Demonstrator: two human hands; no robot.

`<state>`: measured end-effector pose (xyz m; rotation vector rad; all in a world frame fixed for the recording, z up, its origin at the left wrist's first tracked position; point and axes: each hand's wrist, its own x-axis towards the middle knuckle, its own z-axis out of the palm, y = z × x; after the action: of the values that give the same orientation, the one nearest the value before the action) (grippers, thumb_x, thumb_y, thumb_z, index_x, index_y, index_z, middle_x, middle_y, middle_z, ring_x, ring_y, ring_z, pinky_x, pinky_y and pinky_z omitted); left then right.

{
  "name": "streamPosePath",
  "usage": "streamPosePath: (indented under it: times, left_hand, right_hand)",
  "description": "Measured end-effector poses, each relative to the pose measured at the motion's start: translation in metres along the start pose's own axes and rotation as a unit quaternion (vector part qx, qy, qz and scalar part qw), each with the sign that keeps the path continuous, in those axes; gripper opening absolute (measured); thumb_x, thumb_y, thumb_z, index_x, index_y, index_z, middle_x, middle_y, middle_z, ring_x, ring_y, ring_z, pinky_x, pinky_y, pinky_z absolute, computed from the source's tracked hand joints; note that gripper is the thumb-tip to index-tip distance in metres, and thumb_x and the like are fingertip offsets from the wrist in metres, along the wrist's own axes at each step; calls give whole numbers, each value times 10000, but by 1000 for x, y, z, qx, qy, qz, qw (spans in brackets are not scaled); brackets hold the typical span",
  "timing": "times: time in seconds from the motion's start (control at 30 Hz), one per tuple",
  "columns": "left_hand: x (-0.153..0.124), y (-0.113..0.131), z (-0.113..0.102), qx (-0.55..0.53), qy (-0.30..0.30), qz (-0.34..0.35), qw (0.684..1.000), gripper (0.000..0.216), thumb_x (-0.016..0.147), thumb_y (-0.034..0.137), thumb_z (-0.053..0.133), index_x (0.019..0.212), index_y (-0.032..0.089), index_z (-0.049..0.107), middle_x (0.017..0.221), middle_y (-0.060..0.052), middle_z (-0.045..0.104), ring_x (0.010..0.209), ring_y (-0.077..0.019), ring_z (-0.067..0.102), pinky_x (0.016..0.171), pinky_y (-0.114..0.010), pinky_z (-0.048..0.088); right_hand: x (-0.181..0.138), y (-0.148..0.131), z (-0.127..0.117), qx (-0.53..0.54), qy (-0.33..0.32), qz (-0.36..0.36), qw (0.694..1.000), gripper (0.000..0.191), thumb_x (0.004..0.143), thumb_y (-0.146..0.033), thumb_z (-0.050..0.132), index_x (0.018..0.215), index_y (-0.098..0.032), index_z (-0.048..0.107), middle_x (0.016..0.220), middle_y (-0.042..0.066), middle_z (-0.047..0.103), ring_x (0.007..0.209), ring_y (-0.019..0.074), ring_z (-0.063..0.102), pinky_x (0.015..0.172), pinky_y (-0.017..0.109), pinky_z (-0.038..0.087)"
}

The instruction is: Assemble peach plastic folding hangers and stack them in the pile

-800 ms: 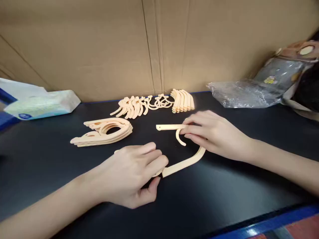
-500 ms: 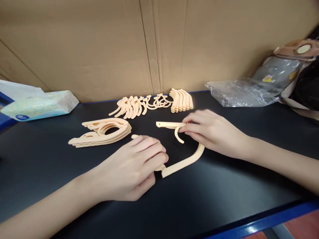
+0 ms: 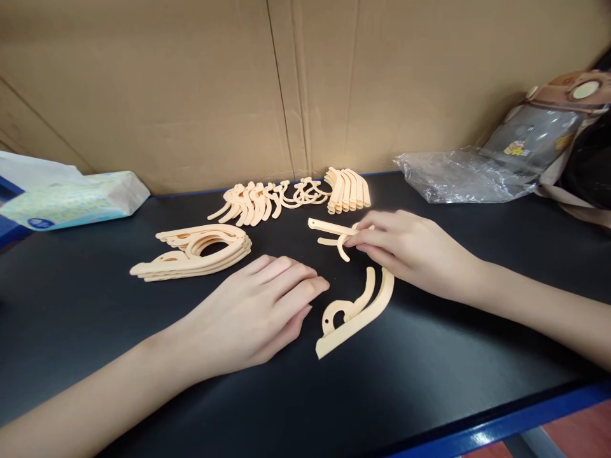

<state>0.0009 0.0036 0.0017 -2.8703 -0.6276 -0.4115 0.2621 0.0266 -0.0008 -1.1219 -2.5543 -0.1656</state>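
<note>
My right hand (image 3: 396, 245) pinches a cream hanger hook (image 3: 344, 247) between thumb and fingers. A straight hanger arm (image 3: 331, 227) sticks out to the left from the same hand, part of it hidden by the fingers. In front lies a curved hanger arm (image 3: 356, 327) with an inner curved strip and a rounded, holed end; whether its top joins the held pieces cannot be told. Just left of that arm, my left hand (image 3: 267, 312) rests low over the table, its fingers loosely bent and nothing visible in them. A stack of folded hangers (image 3: 191, 257) lies beyond it.
Loose curved hanger arms (image 3: 248, 207), hooks (image 3: 298, 194) and a row of straighter arms (image 3: 348, 191) line the black table's back edge. A tissue pack (image 3: 86, 200) is at left. At right are a clear plastic bag (image 3: 458, 178) and a bottle (image 3: 529, 133). Cardboard (image 3: 191, 95) stands behind.
My left hand has let go of the front hanger arm, which has swung and shifted slightly right, nearer me. The pieces in my right hand have tilted and risen a little.
</note>
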Motion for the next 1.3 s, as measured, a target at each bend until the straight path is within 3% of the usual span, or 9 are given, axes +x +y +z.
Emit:
streamPosePath:
  times: [0.1, 0.27, 0.53, 0.97, 1.13, 1.3]
  left_hand:
    - [0, 3, 0, -28, 5, -16, 999, 250, 993, 247, 396, 1166, 128, 531, 1070, -79, 638, 936, -216, 559, 767, -344, 403]
    - [-1, 10, 2, -78, 3, -10, 997, 460, 924, 510, 516, 1178, 127, 512, 1068, -86, 641, 936, -228, 574, 766, -351, 419]
    - [1, 11, -1, -98, 1, 18, 995, 272, 908, 291, 556, 1130, 132, 547, 1045, -64, 645, 917, -202, 571, 773, -329, 418]
    - [2, 7, 0, -93, -13, 17, 995, 223, 899, 178, 533, 1116, 143, 565, 1051, -57, 644, 933, -196, 568, 784, -325, 439]
    - [2, 4, 2, -28, 8, -22, 999, 219, 922, 153, 514, 1137, 145, 554, 1130, -63, 627, 974, -200, 572, 796, -327, 438]
    - [0, -1, 6, 59, 45, -77, 994, 154, 924, 177, 528, 1070, 149, 566, 893, -39, 629, 772, -196, 569, 674, -320, 428]
  right_hand:
    - [-1, 0, 0, -2, -4, 2, 1000, 255, 954, -170, 464, 1065, -216, 688, 1013, 43, 664, 800, 178, 617, 738, 331, 448]
    - [0, -1, 1, 3, -12, -1, 1000, 265, 970, -198, 441, 1063, -203, 689, 991, 46, 659, 809, 176, 614, 742, 336, 443]
    - [0, -2, -1, 11, -19, -9, 1000, 254, 964, -184, 451, 1085, -220, 672, 1008, 37, 661, 858, 172, 621, 766, 330, 435]
    - [0, -1, 0, 2, -31, -33, 999, 253, 977, -215, 437, 1085, -205, 666, 1038, 60, 653, 895, 181, 608, 788, 342, 410]
    - [-1, -2, 0, 4, -49, -67, 997, 262, 979, -219, 424, 1091, -215, 660, 1064, 62, 637, 891, 185, 586, 788, 344, 403]
    - [-1, -3, 2, -10, -53, -93, 994, 276, 972, -209, 430, 1138, -206, 650, 1060, 79, 621, 913, 197, 567, 776, 346, 405]
